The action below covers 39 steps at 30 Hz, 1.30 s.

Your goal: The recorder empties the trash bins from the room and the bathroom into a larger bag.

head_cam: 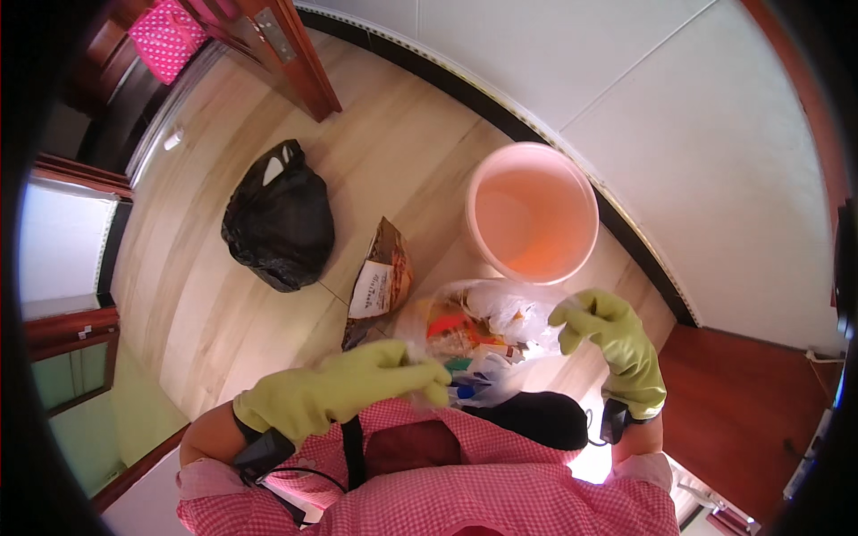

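A clear plastic bag (499, 311) full of crumpled wrappers and thin plastic lies spread between my hands, low before my body. My left hand (348, 385), in a yellow-green rubber glove, pinches its near left edge. On the other side my right hand (603, 328), gloved alike, grips the bag's right edge with bent fingers. Just beyond the bag stands a pink plastic bucket (529, 208), with no liner visible in it. A brown printed package (382, 288) with a white label lies to the left of the bag.
A knotted black plastic bag (281, 221) sits on the wood-look floor at the left. Behind it is an open wooden door (288, 53), with a pink polka-dot bag (167, 40) past it. A small white object (173, 139) lies near the threshold. The white wall (643, 134) runs behind the bucket.
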{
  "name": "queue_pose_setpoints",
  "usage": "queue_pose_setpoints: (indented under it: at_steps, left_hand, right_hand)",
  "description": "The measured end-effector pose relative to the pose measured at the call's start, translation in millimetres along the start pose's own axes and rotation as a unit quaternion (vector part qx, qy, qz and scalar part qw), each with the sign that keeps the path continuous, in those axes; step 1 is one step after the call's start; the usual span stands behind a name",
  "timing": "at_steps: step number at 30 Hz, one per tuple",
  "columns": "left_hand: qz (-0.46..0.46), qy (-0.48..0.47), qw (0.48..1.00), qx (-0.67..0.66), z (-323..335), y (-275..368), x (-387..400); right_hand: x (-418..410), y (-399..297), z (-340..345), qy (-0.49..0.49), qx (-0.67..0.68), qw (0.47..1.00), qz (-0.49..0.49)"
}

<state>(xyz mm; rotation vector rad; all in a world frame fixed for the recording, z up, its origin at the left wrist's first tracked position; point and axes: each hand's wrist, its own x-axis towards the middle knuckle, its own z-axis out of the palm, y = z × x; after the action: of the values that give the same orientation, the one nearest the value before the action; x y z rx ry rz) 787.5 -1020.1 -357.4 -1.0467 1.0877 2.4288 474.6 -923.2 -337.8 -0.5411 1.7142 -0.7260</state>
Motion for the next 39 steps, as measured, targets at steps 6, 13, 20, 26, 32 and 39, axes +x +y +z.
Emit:
queue_pose_setpoints:
  at_steps: [6, 13, 20, 26, 32, 39]
  left_hand:
    - [0.099, 0.014, 0.995, 0.024, -16.0, -7.7, 13.8]
    - [0.054, 0.018, 0.998, -0.034, -16.4, -11.9, 14.8]
    - [0.031, 0.083, 0.994, -0.062, -43.8, -7.8, -4.2]
    - [0.008, 0.113, 0.99, -0.086, -41.1, -5.1, -17.7]
    - [0.125, -0.005, 0.992, -0.02, -25.3, -21.0, 10.2]
    - [0.227, 0.0, 0.973, 0.032, -22.2, -26.9, 20.8]
  right_hand:
    - [0.2, -11.2, 12.0, 0.003, -0.006, 1.0, -0.028]
    - [8.1, -9.3, 19.8, 0.038, -0.184, 0.982, -0.005]
    - [13.6, 2.8, 4.2, 0.047, -0.079, 0.996, -0.014]
    - [19.4, 13.1, -1.9, -0.009, -0.034, 0.998, -0.059]
    - [17.5, -2.5, 35.9, -0.142, -0.18, 0.97, -0.079]
    - [27.2, -5.4, 61.2, -0.211, -0.33, 0.915, -0.094]
